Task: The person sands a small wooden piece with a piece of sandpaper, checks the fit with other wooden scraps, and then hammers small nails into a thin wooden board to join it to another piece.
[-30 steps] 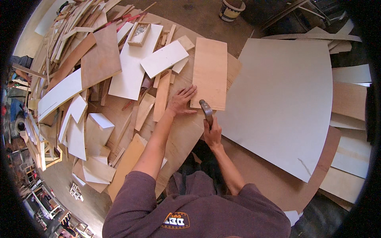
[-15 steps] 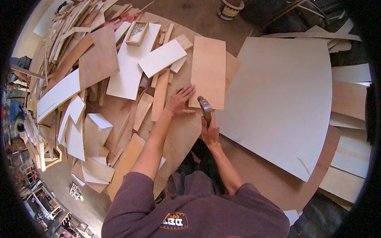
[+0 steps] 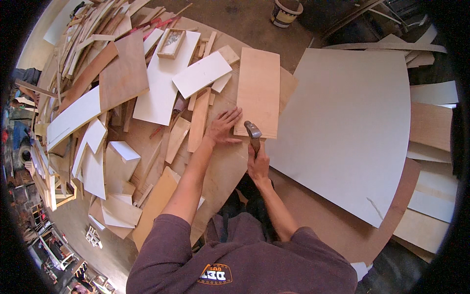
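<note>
My right hand [image 3: 258, 161] is wrapped round the handle of a hammer [image 3: 253, 130]. The hammer's dark metal head is over or just at the near edge of a light-brown rectangular wooden panel [image 3: 258, 88]; whether it touches I cannot tell. My left hand [image 3: 225, 126] lies with its fingers stretched out, the fingertips at the panel's near left edge and the palm on the plywood worktop [image 3: 223, 164]. Left of that hand lies a narrow wooden strip [image 3: 198, 121]. Beyond it rests a white board [image 3: 202, 74].
Scrap wood and offcuts [image 3: 90, 39] pile up on the left. A small wooden box [image 3: 172, 43] with small metallic pieces sits on a white board. At right is a large pale sheet [image 3: 347, 122]. A bucket [image 3: 286, 12] stands on the floor at the back.
The view has shifted very slightly, so everything sits a little lower in it. The hammer and both hands keep nearly the same places by the panel.
</note>
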Demonstrator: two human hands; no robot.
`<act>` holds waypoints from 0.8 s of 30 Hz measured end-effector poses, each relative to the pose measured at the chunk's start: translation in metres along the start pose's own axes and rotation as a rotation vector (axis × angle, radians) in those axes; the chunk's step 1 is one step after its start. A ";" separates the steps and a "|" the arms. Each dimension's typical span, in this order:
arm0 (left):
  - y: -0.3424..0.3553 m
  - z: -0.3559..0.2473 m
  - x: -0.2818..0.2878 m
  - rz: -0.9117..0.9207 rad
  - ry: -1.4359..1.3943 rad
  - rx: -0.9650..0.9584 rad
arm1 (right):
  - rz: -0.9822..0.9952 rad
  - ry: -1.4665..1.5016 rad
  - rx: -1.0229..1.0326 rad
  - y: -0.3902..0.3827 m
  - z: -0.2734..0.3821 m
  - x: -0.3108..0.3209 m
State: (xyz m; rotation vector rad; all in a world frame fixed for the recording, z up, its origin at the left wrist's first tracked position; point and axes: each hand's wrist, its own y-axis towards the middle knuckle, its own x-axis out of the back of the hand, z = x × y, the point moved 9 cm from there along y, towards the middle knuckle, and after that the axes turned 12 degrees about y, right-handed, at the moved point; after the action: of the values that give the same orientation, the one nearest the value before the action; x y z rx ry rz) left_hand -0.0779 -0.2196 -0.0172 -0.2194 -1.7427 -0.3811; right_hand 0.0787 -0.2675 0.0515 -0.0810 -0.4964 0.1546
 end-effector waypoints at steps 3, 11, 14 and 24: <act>0.002 -0.002 0.006 -0.017 -0.018 0.006 | -0.025 0.105 0.149 -0.005 0.027 0.017; 0.004 -0.006 0.004 -0.016 -0.032 -0.025 | 0.252 -0.265 -0.179 -0.004 -0.039 -0.025; 0.010 0.002 0.002 0.016 -0.010 0.014 | 0.084 -0.103 -0.059 0.006 -0.034 -0.014; 0.003 0.003 -0.014 -0.003 0.035 0.077 | -0.186 0.158 0.124 -0.002 0.007 0.033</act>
State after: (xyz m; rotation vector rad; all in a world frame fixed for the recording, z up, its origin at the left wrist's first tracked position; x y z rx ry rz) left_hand -0.0771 -0.2148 -0.0313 -0.1534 -1.7204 -0.3176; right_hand 0.1040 -0.2641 0.0732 0.0743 -0.3335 -0.0034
